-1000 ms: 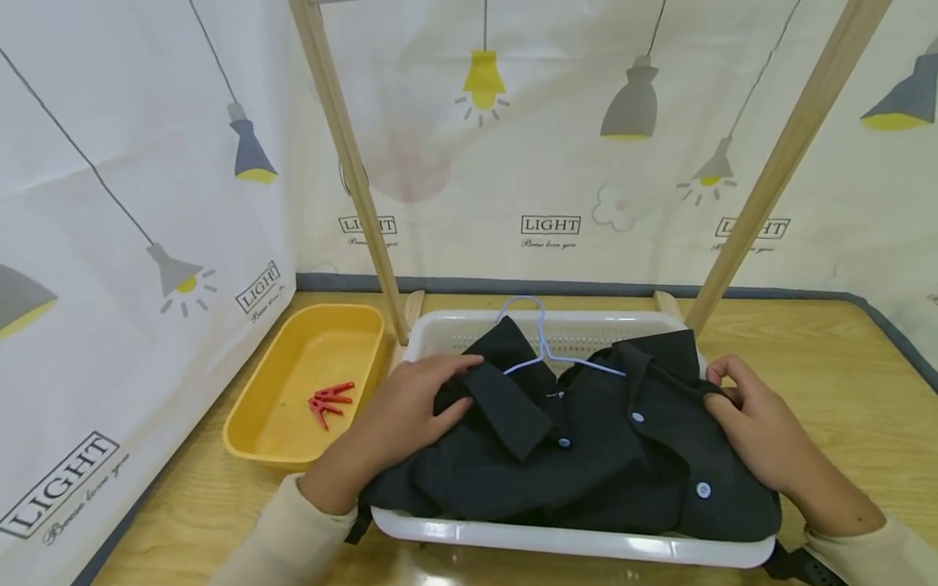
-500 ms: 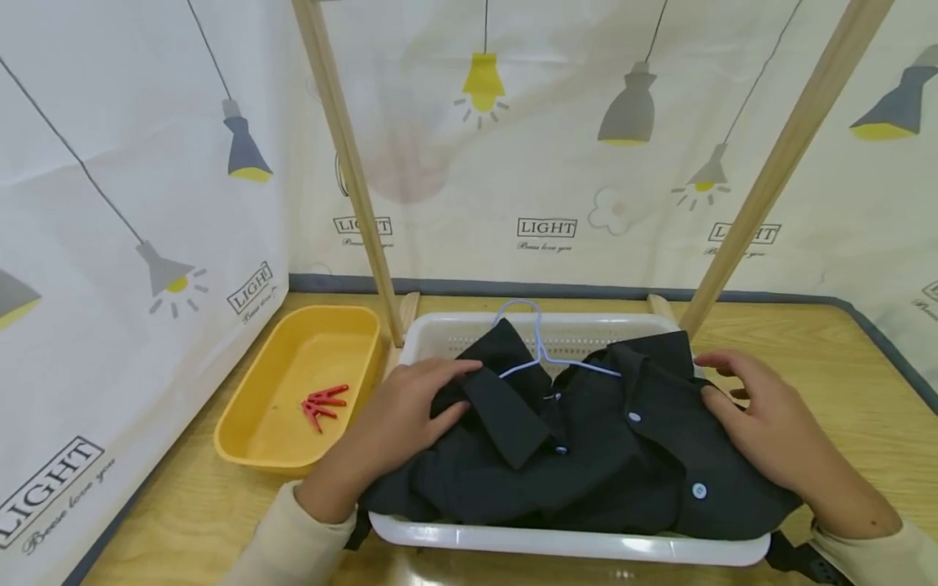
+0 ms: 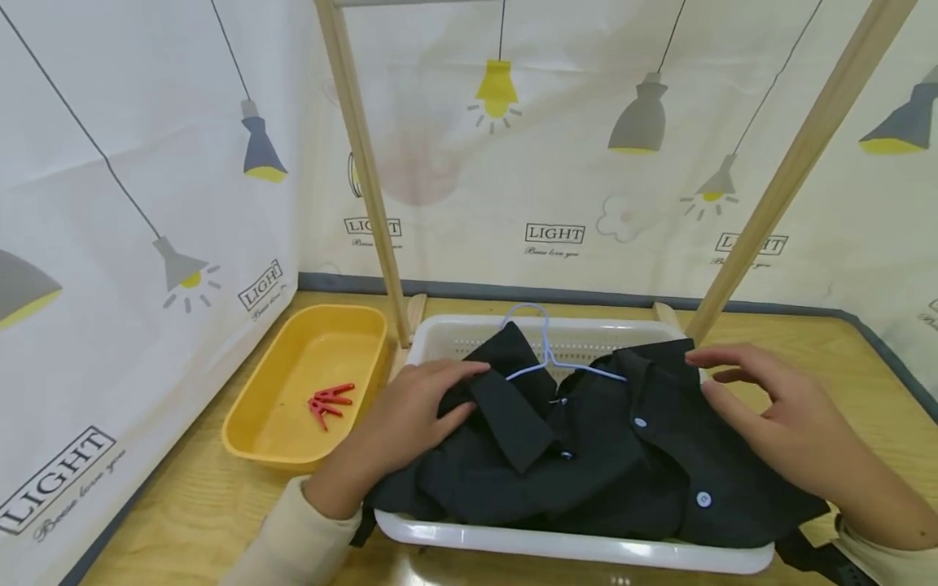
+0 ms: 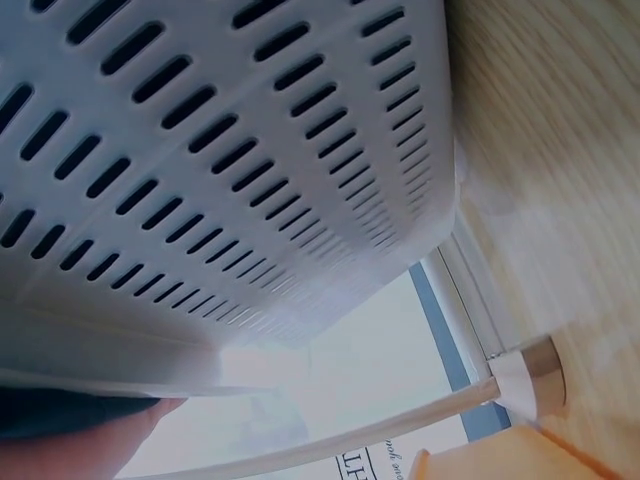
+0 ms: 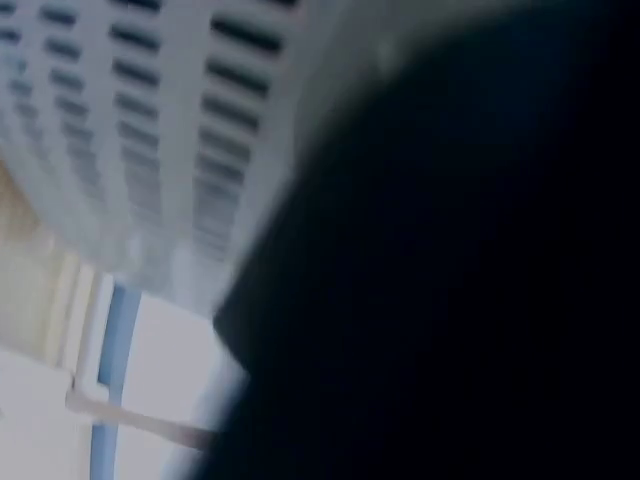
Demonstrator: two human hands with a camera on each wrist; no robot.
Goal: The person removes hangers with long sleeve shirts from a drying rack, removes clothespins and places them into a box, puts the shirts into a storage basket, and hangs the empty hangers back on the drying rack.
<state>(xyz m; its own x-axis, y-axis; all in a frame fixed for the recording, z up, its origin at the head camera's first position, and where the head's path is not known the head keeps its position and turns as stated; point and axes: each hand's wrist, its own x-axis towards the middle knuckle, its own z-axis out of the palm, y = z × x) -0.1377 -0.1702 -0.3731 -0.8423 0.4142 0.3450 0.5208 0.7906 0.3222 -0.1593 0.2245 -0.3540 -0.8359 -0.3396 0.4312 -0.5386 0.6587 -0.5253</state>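
Note:
A black shirt (image 3: 601, 480) with pale buttons lies across a white perforated basket (image 3: 572, 544). A light blue hanger (image 3: 546, 346) sits in its neck, hook up towards the back rim. My left hand (image 3: 410, 415) grips the shirt's left shoulder beside the collar, thumb and fingers on either side of the cloth. At the right shoulder my right hand (image 3: 784, 415) has its thumb and fingers spread apart, fingertips right at the cloth's edge. The left wrist view shows the slotted basket wall (image 4: 300, 130); dark cloth (image 5: 420, 280) fills much of the blurred right wrist view.
A yellow tray (image 3: 271, 399) with several red clothespins (image 3: 333, 399) stands left of the basket. Wooden posts rise behind it, one on the left (image 3: 362, 163) and one on the right (image 3: 799, 163). A lamp-patterned cloth wall (image 3: 557, 187) encloses the wooden table (image 3: 769, 325).
My right hand has let go of the shirt's right shoulder, spread its fingers and shifted slightly outward. The left hand stays at the left shoulder, and the shirt's right side has spread further outward.

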